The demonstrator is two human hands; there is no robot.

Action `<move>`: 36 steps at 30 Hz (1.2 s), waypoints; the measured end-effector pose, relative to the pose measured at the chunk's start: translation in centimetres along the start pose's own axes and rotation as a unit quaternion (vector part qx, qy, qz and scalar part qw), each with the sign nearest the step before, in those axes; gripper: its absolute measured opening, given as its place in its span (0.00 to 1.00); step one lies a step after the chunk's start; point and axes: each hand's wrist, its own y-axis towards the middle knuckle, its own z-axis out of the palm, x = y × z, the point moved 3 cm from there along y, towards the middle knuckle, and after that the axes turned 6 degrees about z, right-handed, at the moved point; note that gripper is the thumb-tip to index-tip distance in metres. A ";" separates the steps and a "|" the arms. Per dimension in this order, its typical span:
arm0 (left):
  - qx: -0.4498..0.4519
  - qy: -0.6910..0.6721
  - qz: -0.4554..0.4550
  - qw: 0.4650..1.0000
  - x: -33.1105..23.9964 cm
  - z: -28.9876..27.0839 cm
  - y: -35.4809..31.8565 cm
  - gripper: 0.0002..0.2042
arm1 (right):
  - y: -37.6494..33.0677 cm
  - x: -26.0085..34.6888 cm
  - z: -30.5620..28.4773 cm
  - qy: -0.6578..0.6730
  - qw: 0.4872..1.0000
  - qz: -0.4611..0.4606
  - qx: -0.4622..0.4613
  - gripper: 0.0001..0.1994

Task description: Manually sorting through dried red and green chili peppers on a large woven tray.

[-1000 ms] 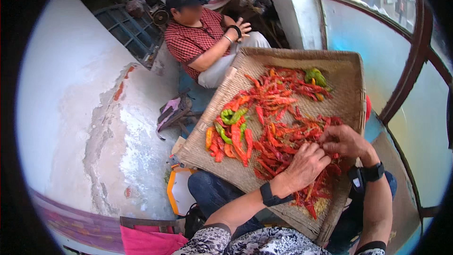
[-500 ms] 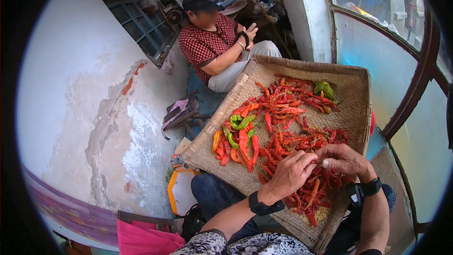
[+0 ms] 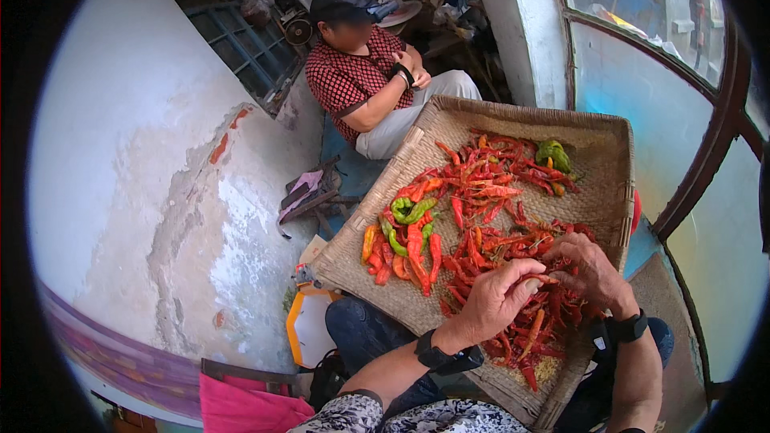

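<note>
Hands over woven tray [image 3: 603,162], left hand [image 3: 493,302] and right hand [image 3: 585,271] fingers pinching one red chili [image 3: 544,279].

The left hand [image 3: 493,301] and right hand [image 3: 589,273] cover the red chillies [image 3: 497,244] beneath them, so what the fingertips pinch cannot be told; the woven tray's [image 3: 597,192] near corner is hidden behind the right forearm. The seated person's [image 3: 365,84] legs vanish behind the tray's far rim; the clutter behind is too blurred to identify.
</note>
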 end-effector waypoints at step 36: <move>0.380 0.277 -0.083 0.878 13.3 3.8 7.8 0.17 | 1.2 -1.9 -1.7 0.047 0.985 0.087 -0.140 0.10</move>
